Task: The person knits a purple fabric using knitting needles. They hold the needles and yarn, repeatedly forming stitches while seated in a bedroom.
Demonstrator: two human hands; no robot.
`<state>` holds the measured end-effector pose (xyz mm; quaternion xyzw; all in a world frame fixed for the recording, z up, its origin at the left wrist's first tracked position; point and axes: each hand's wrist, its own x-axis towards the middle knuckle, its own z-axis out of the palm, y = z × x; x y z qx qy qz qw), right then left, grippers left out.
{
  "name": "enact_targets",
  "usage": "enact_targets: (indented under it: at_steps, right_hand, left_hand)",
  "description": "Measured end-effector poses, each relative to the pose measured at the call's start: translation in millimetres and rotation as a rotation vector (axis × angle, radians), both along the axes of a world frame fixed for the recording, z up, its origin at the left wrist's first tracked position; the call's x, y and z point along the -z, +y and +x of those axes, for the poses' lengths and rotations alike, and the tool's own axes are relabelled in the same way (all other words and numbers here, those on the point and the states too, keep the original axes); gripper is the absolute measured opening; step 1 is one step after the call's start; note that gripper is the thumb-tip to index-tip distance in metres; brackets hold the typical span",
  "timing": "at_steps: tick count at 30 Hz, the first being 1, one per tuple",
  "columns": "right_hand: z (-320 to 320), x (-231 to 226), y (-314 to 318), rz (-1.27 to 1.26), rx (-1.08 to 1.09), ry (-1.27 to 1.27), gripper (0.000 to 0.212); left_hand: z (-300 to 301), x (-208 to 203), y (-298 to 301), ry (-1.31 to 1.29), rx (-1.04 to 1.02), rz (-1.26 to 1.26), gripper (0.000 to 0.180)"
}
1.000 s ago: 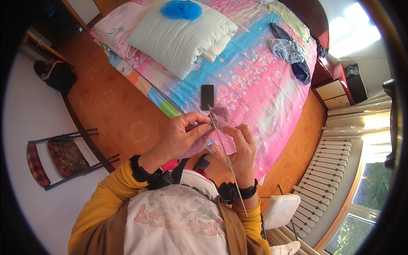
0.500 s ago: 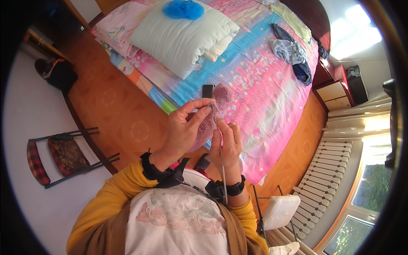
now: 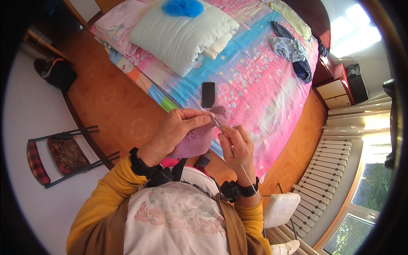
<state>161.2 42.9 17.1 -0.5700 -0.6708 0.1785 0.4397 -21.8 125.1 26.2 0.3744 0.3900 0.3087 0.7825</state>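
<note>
A piece of purple knitting [image 3: 194, 143] hangs from my left hand [image 3: 170, 131], whose thumb and fingers pinch its top edge. My right hand [image 3: 238, 146] is closed around a thin, long knitting needle [image 3: 243, 168]. The needle's tip meets the knitting beside my left fingertips, and its other end runs down past my right wrist. Whether a second needle sits within the left hand's grip is hard to make out. Just beyond the work, a dark phone-like slab [image 3: 208, 95] lies on the bed.
The bed [image 3: 255, 110] with a pink and blue flowered sheet fills the space ahead. On it are a folded white quilt [image 3: 178, 38], a blue bundle [image 3: 182, 7] and crumpled clothes [image 3: 289, 49]. A folding chair [image 3: 68, 155] stands at left, a white-seated chair [image 3: 280, 208] at right near the radiator [image 3: 323, 182].
Both hands have come lower and nearer to me with the knitting, my right hand also shifting right. The needle slants more, and the dark slab shows in full.
</note>
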Motion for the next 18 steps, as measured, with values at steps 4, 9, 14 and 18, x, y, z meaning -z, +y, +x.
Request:
enact_targets:
  at_steps: [4,9,14,18]
  right_hand:
    - [0.0,-14.3,8.3,0.052,0.043,-0.164,0.044]
    - [7.8,-18.1,17.8,-0.052,-0.201,-0.164,0.059]
    - [17.3,-6.6,4.7,0.1,-0.099,-0.197,0.045]
    - [16.3,4.1,-0.7,0.118,-0.098,-0.1,0.032]
  left_hand:
    - [4.7,1.4,-4.9,0.007,-0.014,-0.01,0.016]
    - [10.6,6.9,-13.9,0.108,0.119,0.1,0.015]
    - [3.6,10.9,-5.9,0.033,0.012,0.086,0.016]
    - [-2.1,9.9,-1.4,0.009,0.027,0.117,0.018]
